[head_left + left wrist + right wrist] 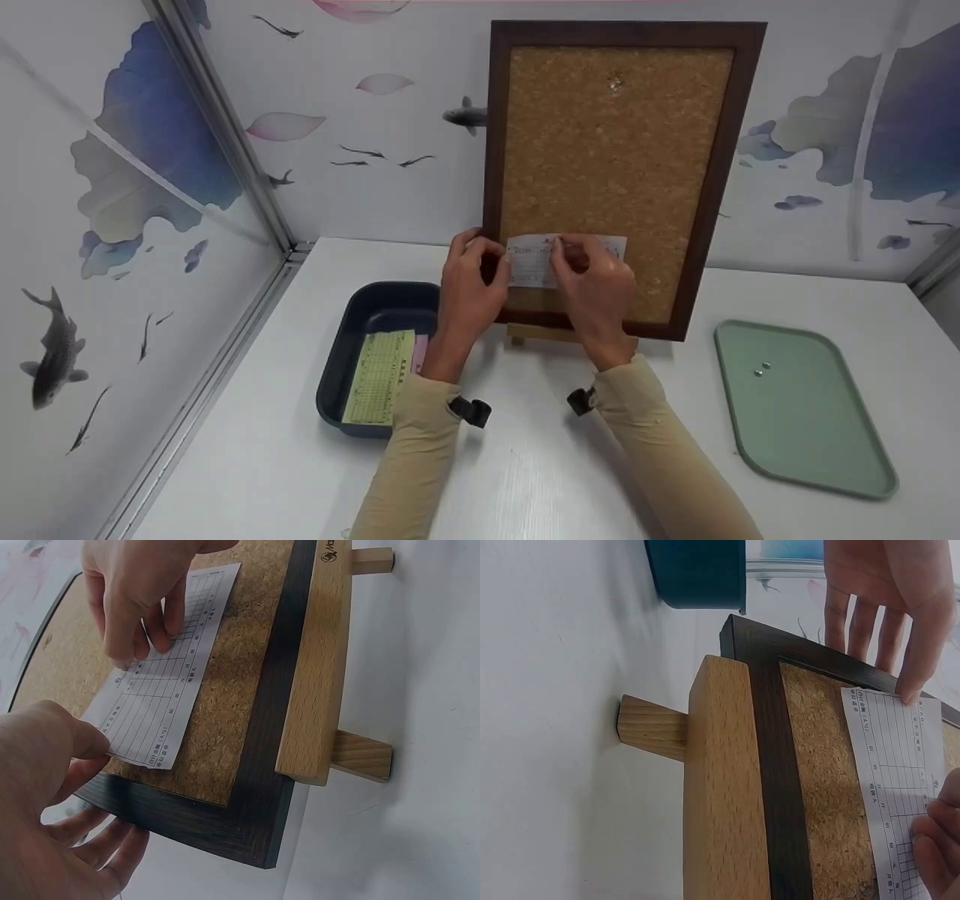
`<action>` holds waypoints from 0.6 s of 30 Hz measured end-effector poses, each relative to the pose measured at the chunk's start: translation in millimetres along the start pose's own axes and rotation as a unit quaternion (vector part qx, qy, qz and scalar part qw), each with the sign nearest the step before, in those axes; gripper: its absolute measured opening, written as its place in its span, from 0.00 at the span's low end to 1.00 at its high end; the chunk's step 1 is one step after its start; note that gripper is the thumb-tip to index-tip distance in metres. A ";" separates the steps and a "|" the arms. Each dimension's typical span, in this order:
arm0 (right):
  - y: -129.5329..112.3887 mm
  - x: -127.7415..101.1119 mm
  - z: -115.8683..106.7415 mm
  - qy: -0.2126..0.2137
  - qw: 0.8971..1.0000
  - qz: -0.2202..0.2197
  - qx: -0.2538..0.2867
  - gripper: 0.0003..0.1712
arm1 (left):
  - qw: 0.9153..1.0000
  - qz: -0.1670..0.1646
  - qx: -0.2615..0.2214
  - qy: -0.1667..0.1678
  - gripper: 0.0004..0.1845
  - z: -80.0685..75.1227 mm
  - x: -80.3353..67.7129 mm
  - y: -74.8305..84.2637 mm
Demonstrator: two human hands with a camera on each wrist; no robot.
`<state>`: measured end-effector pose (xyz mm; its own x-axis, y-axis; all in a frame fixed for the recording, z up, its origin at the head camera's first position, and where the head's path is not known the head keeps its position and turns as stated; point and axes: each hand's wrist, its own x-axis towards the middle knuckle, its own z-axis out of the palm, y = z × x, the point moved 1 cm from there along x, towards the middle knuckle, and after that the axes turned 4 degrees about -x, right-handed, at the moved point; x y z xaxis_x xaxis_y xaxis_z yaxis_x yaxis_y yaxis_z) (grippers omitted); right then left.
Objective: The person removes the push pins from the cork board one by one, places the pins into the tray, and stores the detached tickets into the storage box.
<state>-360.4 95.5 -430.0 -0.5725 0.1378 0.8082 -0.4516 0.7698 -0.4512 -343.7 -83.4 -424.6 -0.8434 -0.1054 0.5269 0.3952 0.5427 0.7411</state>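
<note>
A white paper slip [529, 262] printed with a form lies against the lower left of a dark-framed corkboard [600, 157]. My left hand [474, 281] pinches the slip's left edge at the frame; the thumb [911, 690] is on the paper, other fingers reach behind the frame. My right hand [598, 289] has its thumb and index fingertips together at the slip's upper middle. Its other fingers curl against the paper in the left wrist view. I cannot tell whether a small thing sits between the right fingertips.
A wooden stand [322, 675] props up the board. A dark blue bin [330, 375] on the left holds a green printed slip [380, 375] and a pink one [419, 352]. On the right, a green tray [810, 420] bears two small shiny pieces [762, 369]. White patterned walls stand behind and left.
</note>
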 end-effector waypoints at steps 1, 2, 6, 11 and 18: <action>0.1 -0.1 0.0 -0.001 1.000 0.000 -0.001 0.11 | 1.000 0.000 0.000 0.000 0.06 0.1 0.1 0.0; 0.0 0.0 -0.2 -0.002 1.000 0.001 -0.001 0.11 | 1.000 0.001 0.000 0.000 0.05 0.1 0.2 0.1; -0.8 0.0 -1.1 -0.004 1.000 0.003 -0.002 0.11 | 1.000 -0.002 0.001 -0.003 0.06 0.3 0.0 -0.2; -1.8 0.0 -1.9 -0.004 1.000 0.005 0.004 0.12 | 1.000 -0.002 0.001 -0.003 0.06 0.5 -0.3 -0.7; -1.6 0.2 -2.0 -0.005 1.000 0.010 0.017 0.13 | 1.000 0.000 0.000 -0.004 0.06 0.3 -0.5 -0.9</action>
<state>-358.4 95.5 -428.3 -0.5885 0.1464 0.7951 -0.4626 0.7455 -0.4797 -343.8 -83.6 -425.7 -0.8458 -0.0990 0.5243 0.3956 0.5431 0.7407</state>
